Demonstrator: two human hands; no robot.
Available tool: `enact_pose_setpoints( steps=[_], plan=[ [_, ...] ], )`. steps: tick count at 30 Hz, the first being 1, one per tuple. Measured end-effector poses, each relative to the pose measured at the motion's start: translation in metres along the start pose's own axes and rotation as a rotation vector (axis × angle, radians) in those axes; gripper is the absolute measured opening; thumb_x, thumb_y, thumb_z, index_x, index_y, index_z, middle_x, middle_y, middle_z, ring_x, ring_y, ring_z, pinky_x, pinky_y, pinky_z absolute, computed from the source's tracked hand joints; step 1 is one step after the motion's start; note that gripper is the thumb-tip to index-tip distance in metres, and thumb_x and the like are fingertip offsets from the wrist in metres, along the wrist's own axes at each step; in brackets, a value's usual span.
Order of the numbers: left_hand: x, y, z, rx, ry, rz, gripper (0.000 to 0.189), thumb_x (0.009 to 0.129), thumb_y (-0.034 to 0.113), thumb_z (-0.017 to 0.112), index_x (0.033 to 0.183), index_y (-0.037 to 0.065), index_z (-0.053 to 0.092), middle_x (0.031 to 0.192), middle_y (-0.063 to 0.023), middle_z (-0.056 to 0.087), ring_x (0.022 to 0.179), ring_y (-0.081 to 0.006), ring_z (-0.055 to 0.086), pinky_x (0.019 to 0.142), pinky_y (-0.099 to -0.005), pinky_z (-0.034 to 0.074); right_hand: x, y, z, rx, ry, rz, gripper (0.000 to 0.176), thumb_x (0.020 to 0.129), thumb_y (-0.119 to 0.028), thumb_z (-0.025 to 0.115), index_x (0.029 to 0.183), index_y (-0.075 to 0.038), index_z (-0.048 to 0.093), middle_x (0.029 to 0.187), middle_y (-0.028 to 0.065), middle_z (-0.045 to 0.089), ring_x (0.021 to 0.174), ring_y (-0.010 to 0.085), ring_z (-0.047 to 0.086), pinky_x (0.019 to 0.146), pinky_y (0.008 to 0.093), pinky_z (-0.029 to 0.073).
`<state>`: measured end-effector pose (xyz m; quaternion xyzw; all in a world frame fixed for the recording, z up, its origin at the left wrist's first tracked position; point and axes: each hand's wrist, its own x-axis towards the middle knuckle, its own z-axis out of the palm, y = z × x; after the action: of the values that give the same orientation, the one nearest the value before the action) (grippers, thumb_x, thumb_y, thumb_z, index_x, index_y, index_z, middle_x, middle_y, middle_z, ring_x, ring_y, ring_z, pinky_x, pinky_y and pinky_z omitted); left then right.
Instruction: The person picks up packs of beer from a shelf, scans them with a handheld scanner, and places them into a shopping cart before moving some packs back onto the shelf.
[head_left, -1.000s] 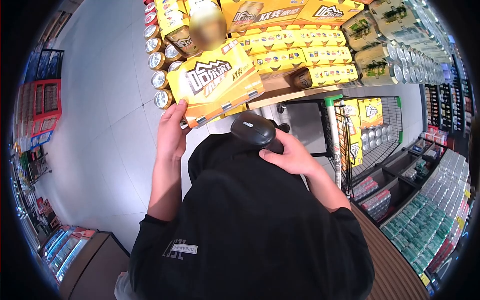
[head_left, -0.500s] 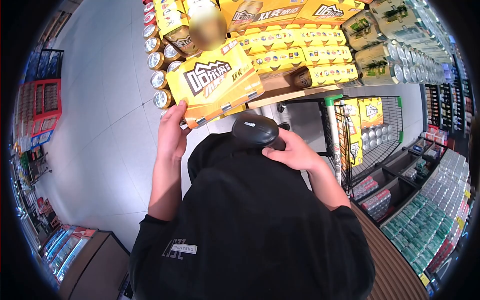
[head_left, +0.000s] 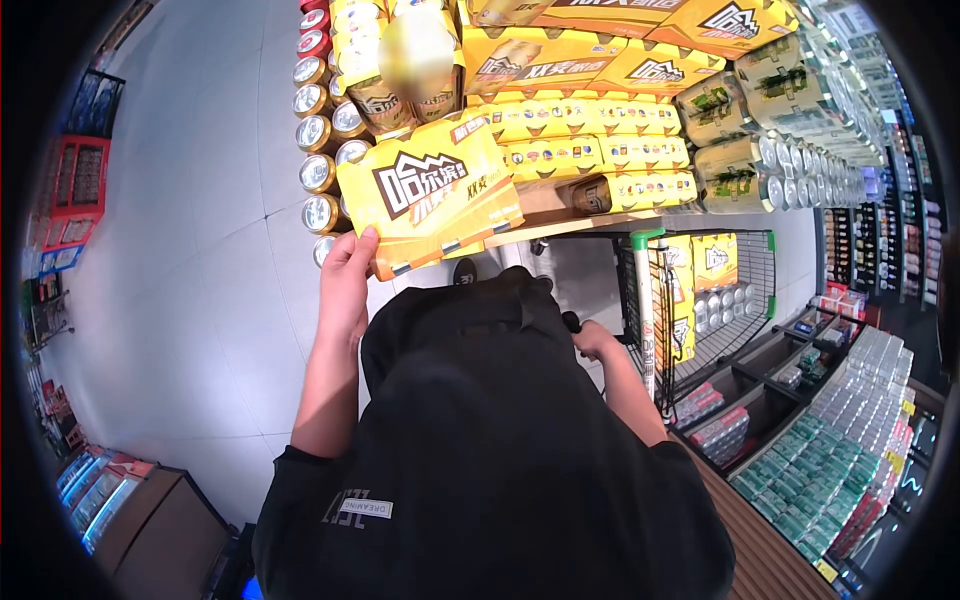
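Observation:
With its thumb on top of the near left corner, my left hand (head_left: 348,268) grips a yellow carton (head_left: 470,215) of canned beer, printed with large black characters. The carton overlaps the front of the beer display. My right hand (head_left: 597,340) is lowered at my right side, fingers closed around the black barcode scanner (head_left: 571,321). Only a small end of the scanner shows; the rest is hidden by the hand and my black shirt. Gold cans (head_left: 320,213) stand just left of the carton.
Stacked yellow cartons (head_left: 640,150) fill the display ahead, with shrink-wrapped cans (head_left: 735,175) to their right. A shopping cart (head_left: 640,240) holding yellow packs stands at my right. Beyond it are shelf bins (head_left: 715,385) and stacked green cans (head_left: 800,490). Tiled floor (head_left: 220,300) lies left.
My right hand has dropped with the barcode scanner from in front of my chest down to my right side. My left hand still grips the carton. The view has shifted slightly.

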<state>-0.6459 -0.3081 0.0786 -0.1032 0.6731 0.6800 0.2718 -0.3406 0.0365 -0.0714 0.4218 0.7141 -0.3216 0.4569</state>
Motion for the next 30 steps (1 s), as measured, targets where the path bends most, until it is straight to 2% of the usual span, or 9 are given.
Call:
enact_pose_setpoints(
  steps=[2, 5, 9, 10, 12, 16, 22, 25, 30],
  plan=[
    [0.001, -0.004, -0.001, 0.017, -0.003, 0.039, 0.026, 0.106, 0.029, 0.062, 0.098, 0.006, 0.07, 0.099, -0.0001, 0.069, 0.097, -0.0092, 0.059, 0.094, -0.0332, 0.044, -0.004, -0.011, -0.008, -0.02, -0.074, 0.007, 0.037, 0.092, -0.032, 0.065, 0.091, 0.005, 0.07, 0.078, 0.0186, 0.073, 0.068, 0.0317, 0.073, 0.066, 0.0432, 0.058],
    [0.001, 0.003, 0.001, 0.1, -0.001, 0.114, 0.028, 0.105, 0.028, 0.064, 0.09, 0.004, 0.066, 0.095, -0.0005, 0.062, 0.089, -0.0091, 0.053, 0.087, -0.0291, 0.043, -0.025, -0.041, -0.025, -0.321, 0.325, -0.164, 0.047, 0.092, -0.039, 0.065, 0.115, 0.002, 0.069, 0.115, 0.0232, 0.073, 0.109, 0.0392, 0.069, 0.098, 0.0494, 0.053],
    [0.004, 0.011, -0.005, 0.122, -0.023, 0.053, 0.037, 0.103, 0.028, 0.067, 0.08, 0.001, 0.06, 0.099, -0.0052, 0.058, 0.09, -0.0119, 0.05, 0.085, -0.0269, 0.043, -0.124, -0.153, -0.097, 0.196, 0.49, -0.767, 0.033, 0.096, -0.023, 0.065, 0.119, 0.001, 0.064, 0.109, 0.0216, 0.072, 0.102, 0.035, 0.071, 0.088, 0.0435, 0.056],
    [0.007, 0.011, -0.006, 0.124, -0.037, 0.056, 0.037, 0.103, 0.028, 0.067, 0.08, 0.001, 0.06, 0.099, -0.0052, 0.058, 0.09, -0.0119, 0.05, 0.085, -0.0269, 0.043, -0.133, -0.171, -0.104, 0.22, 0.543, -0.878, 0.034, 0.1, -0.023, 0.065, 0.124, 0.001, 0.063, 0.101, 0.0162, 0.072, 0.09, 0.024, 0.073, 0.082, 0.0362, 0.057],
    [0.011, 0.012, -0.005, 0.327, 0.067, 0.213, 0.037, 0.103, 0.028, 0.068, 0.078, 0.002, 0.059, 0.096, -0.0036, 0.061, 0.089, -0.0105, 0.052, 0.084, -0.0249, 0.044, -0.141, -0.211, -0.118, 0.305, 0.497, -1.003, 0.038, 0.1, -0.027, 0.066, 0.124, 0.003, 0.062, 0.104, 0.0137, 0.071, 0.091, 0.0229, 0.072, 0.084, 0.0353, 0.057],
    [0.009, 0.024, 0.001, 0.388, 0.07, 0.138, 0.032, 0.103, 0.027, 0.068, 0.082, 0.003, 0.065, 0.085, 0.0005, 0.066, 0.076, -0.0069, 0.052, 0.074, -0.0219, 0.042, -0.127, -0.267, -0.122, 0.254, 0.498, -0.969, 0.066, 0.093, -0.052, 0.066, 0.122, 0.008, 0.064, 0.119, 0.029, 0.066, 0.116, 0.0423, 0.063, 0.101, 0.0467, 0.05],
    [0.021, 0.0, -0.011, 0.126, 0.028, 0.263, 0.027, 0.106, 0.026, 0.065, 0.092, 0.002, 0.066, 0.086, 0.0001, 0.066, 0.077, -0.0053, 0.053, 0.071, -0.0256, 0.043, -0.118, -0.27, -0.107, 0.437, 0.432, -0.894, 0.063, 0.09, -0.049, 0.071, 0.12, 0.006, 0.066, 0.123, 0.03, 0.059, 0.123, 0.0424, 0.054, 0.106, 0.0456, 0.045],
    [0.008, 0.004, 0.009, 0.073, 0.074, 0.316, 0.025, 0.106, 0.025, 0.064, 0.095, 0.003, 0.064, 0.089, -0.0008, 0.066, 0.08, -0.0066, 0.054, 0.073, -0.0263, 0.045, -0.115, -0.264, -0.097, 0.543, 0.39, -0.88, 0.075, 0.088, -0.05, 0.072, 0.132, 0.008, 0.057, 0.13, 0.0312, 0.055, 0.126, 0.0439, 0.053, 0.108, 0.0459, 0.045],
    [-0.018, 0.025, 0.04, 0.01, 0.137, 0.296, 0.032, 0.109, 0.03, 0.059, 0.11, -0.002, 0.064, 0.106, -0.0068, 0.067, 0.094, -0.0128, 0.061, 0.088, -0.0296, 0.051, -0.105, -0.25, -0.062, 0.7, 0.369, -0.873, 0.082, 0.089, -0.054, 0.073, 0.138, 0.007, 0.05, 0.133, 0.0305, 0.05, 0.131, 0.0449, 0.049, 0.11, 0.0446, 0.043]
  ],
)
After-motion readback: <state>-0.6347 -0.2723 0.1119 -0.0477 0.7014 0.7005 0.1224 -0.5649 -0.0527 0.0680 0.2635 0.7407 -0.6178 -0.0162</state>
